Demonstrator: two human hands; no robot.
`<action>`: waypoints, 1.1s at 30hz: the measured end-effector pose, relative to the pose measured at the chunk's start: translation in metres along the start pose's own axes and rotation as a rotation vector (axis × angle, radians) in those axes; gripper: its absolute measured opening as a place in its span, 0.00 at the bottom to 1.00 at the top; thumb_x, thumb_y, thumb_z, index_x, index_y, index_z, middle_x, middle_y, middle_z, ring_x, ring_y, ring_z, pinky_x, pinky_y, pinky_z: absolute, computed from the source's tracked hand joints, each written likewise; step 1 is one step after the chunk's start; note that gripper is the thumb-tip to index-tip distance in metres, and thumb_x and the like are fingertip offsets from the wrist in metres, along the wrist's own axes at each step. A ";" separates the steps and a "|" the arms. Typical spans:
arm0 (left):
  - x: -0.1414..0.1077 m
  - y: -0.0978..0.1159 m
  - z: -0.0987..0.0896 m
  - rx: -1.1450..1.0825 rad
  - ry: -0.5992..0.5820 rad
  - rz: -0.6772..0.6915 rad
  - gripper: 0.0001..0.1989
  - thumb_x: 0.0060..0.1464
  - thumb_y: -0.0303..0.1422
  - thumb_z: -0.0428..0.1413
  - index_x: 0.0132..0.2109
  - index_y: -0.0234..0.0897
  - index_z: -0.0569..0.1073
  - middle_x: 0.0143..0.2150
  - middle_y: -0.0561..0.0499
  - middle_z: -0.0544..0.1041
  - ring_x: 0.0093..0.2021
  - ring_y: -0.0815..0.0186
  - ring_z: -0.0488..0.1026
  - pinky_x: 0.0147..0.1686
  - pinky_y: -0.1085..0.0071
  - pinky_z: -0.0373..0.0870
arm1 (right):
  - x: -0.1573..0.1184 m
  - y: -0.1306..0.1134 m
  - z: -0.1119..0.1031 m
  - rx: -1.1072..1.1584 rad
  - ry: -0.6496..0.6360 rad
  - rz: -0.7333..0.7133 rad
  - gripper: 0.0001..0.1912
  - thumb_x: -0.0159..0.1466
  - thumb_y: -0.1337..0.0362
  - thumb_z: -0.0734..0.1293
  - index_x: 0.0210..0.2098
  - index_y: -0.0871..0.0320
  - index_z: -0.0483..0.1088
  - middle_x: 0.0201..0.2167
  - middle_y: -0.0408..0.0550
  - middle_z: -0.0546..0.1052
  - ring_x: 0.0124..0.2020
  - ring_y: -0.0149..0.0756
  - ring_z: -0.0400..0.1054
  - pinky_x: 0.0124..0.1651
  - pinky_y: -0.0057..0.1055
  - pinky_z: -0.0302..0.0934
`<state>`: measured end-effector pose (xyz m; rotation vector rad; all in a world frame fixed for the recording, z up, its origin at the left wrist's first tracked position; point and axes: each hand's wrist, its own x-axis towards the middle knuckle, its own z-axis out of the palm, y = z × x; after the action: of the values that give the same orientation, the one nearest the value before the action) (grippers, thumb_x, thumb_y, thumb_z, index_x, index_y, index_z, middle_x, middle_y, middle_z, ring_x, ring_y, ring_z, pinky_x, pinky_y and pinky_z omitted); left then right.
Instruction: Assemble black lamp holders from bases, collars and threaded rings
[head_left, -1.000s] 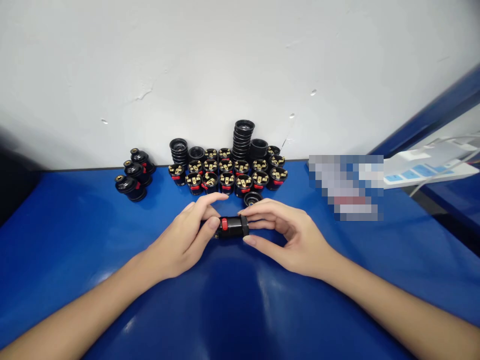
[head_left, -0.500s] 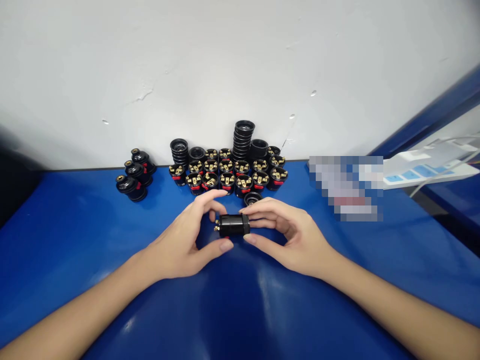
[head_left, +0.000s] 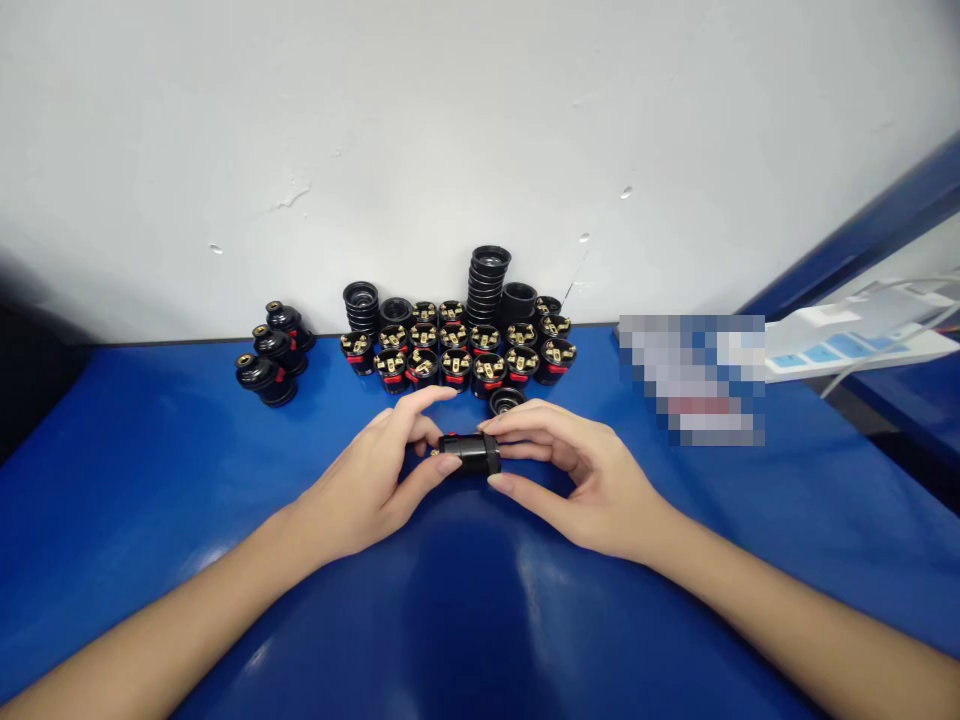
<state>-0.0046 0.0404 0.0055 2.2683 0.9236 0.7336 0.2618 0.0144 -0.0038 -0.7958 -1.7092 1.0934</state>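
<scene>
Holding a glossy black, plastic-looking cylinder (head_left: 471, 453) over the smooth blue tabletop (head_left: 465, 610), I am pinching its opposite ends, the surest grip, with left hand (head_left: 360, 480) and right hand (head_left: 611, 495), expecting light, stiff, slippery handling.

A workshop, this, an assembly bench by the look of it: here's the glossy blue worktop (head_left: 465, 620), there's the scuffed white wall (head_left: 390, 130), and just look, black parts (head_left: 455, 370) with brass-coloured contacts massed in rows, black rings (head_left: 486, 295) stacked tall among them!
</scene>
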 end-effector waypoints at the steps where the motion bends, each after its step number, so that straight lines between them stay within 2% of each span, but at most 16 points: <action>1: 0.000 0.000 0.001 0.000 0.005 0.002 0.28 0.76 0.38 0.55 0.76 0.49 0.53 0.44 0.52 0.80 0.43 0.63 0.76 0.49 0.62 0.74 | 0.000 0.000 0.000 0.000 -0.001 -0.001 0.19 0.69 0.69 0.77 0.58 0.53 0.79 0.54 0.51 0.79 0.55 0.43 0.84 0.63 0.43 0.82; 5: 0.000 -0.004 0.004 0.002 0.135 0.097 0.41 0.67 0.40 0.68 0.76 0.51 0.54 0.53 0.48 0.78 0.46 0.61 0.76 0.49 0.62 0.74 | 0.000 0.000 0.000 0.019 0.004 0.007 0.18 0.70 0.69 0.77 0.58 0.53 0.78 0.53 0.51 0.79 0.55 0.44 0.84 0.63 0.46 0.82; 7: 0.000 -0.004 0.004 -0.011 0.135 0.109 0.46 0.62 0.43 0.72 0.76 0.51 0.54 0.56 0.46 0.78 0.49 0.59 0.77 0.51 0.60 0.74 | 0.000 -0.001 0.000 0.015 0.004 0.008 0.18 0.70 0.69 0.77 0.58 0.53 0.78 0.53 0.51 0.79 0.54 0.45 0.84 0.63 0.46 0.82; 9: 0.000 -0.001 0.001 -0.038 0.058 0.070 0.41 0.68 0.45 0.66 0.77 0.49 0.53 0.54 0.46 0.80 0.49 0.58 0.78 0.52 0.59 0.74 | 0.000 -0.003 0.000 0.005 0.002 0.007 0.17 0.70 0.69 0.77 0.58 0.53 0.79 0.53 0.52 0.79 0.54 0.45 0.84 0.62 0.46 0.82; 11: 0.000 0.003 -0.002 -0.045 -0.012 0.017 0.29 0.77 0.40 0.54 0.76 0.47 0.53 0.47 0.49 0.82 0.46 0.59 0.79 0.50 0.60 0.73 | 0.000 -0.003 0.000 0.004 -0.003 0.006 0.17 0.70 0.68 0.77 0.58 0.53 0.79 0.53 0.52 0.79 0.54 0.44 0.84 0.62 0.46 0.83; 13: 0.000 0.005 -0.003 -0.032 -0.033 -0.007 0.23 0.80 0.36 0.47 0.75 0.45 0.55 0.43 0.51 0.81 0.43 0.61 0.77 0.48 0.62 0.72 | -0.001 -0.003 0.000 0.001 -0.013 0.002 0.18 0.70 0.68 0.77 0.58 0.53 0.79 0.53 0.52 0.79 0.54 0.44 0.84 0.62 0.46 0.83; 15: 0.000 0.003 -0.001 -0.026 -0.024 0.005 0.24 0.79 0.35 0.49 0.75 0.47 0.55 0.43 0.52 0.80 0.42 0.63 0.76 0.48 0.64 0.72 | -0.001 -0.003 0.000 -0.010 -0.013 -0.001 0.18 0.70 0.69 0.77 0.58 0.53 0.79 0.53 0.52 0.79 0.54 0.44 0.84 0.62 0.46 0.82; 18: 0.000 -0.003 0.002 -0.032 0.070 0.089 0.34 0.72 0.37 0.62 0.75 0.50 0.54 0.52 0.50 0.78 0.46 0.63 0.75 0.48 0.65 0.72 | 0.000 -0.002 0.000 -0.010 0.007 0.003 0.18 0.70 0.69 0.77 0.58 0.53 0.79 0.53 0.51 0.80 0.54 0.44 0.84 0.62 0.45 0.82; 20: 0.001 -0.004 0.003 -0.028 0.109 0.113 0.40 0.68 0.39 0.67 0.75 0.51 0.53 0.55 0.48 0.77 0.48 0.62 0.75 0.49 0.65 0.72 | 0.000 -0.002 0.000 -0.008 0.011 0.002 0.18 0.70 0.68 0.77 0.58 0.53 0.79 0.53 0.51 0.80 0.54 0.44 0.84 0.62 0.44 0.82; 22: 0.001 -0.003 0.002 -0.022 0.061 0.064 0.35 0.72 0.40 0.62 0.76 0.50 0.53 0.54 0.48 0.78 0.48 0.62 0.75 0.51 0.63 0.72 | 0.000 -0.002 0.000 -0.015 0.005 -0.002 0.17 0.70 0.68 0.77 0.58 0.53 0.79 0.53 0.52 0.80 0.54 0.44 0.84 0.61 0.45 0.83; 25: 0.001 0.001 -0.001 -0.016 -0.020 -0.021 0.26 0.77 0.38 0.53 0.74 0.48 0.55 0.46 0.51 0.80 0.45 0.62 0.76 0.50 0.63 0.73 | 0.000 -0.002 0.000 -0.024 -0.002 -0.001 0.17 0.70 0.67 0.77 0.58 0.53 0.79 0.53 0.52 0.79 0.53 0.44 0.84 0.61 0.45 0.83; 33: 0.001 0.003 0.002 -0.016 0.067 0.001 0.27 0.73 0.37 0.61 0.70 0.47 0.57 0.45 0.54 0.80 0.42 0.66 0.76 0.46 0.67 0.72 | 0.000 -0.004 -0.001 -0.064 0.016 -0.002 0.17 0.70 0.67 0.77 0.58 0.52 0.79 0.54 0.52 0.80 0.54 0.44 0.83 0.62 0.45 0.82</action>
<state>-0.0010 0.0390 0.0068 2.2422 0.9444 0.8193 0.2622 0.0128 0.0000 -0.8402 -1.7380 1.0327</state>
